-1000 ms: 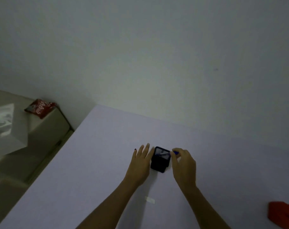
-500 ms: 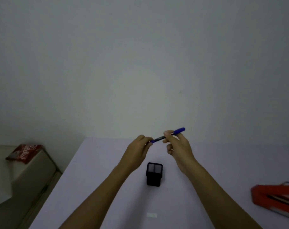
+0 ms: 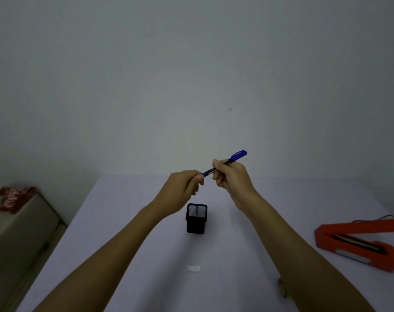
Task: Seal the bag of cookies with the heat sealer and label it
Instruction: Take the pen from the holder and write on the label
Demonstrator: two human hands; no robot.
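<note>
Both hands are raised above the table [image 3: 128,221], holding a blue pen [image 3: 225,163] between them. The left hand [image 3: 182,190] pinches the pen's lower end with fingers closed; the right hand [image 3: 231,176] is curled around the barrel, the cap end pointing up and right. Below them stands a black mesh pen holder [image 3: 196,218]. A small white label [image 3: 193,268] lies nearer on the table. The red heat sealer [image 3: 358,242] sits at the right (slightly blurred).
</note>
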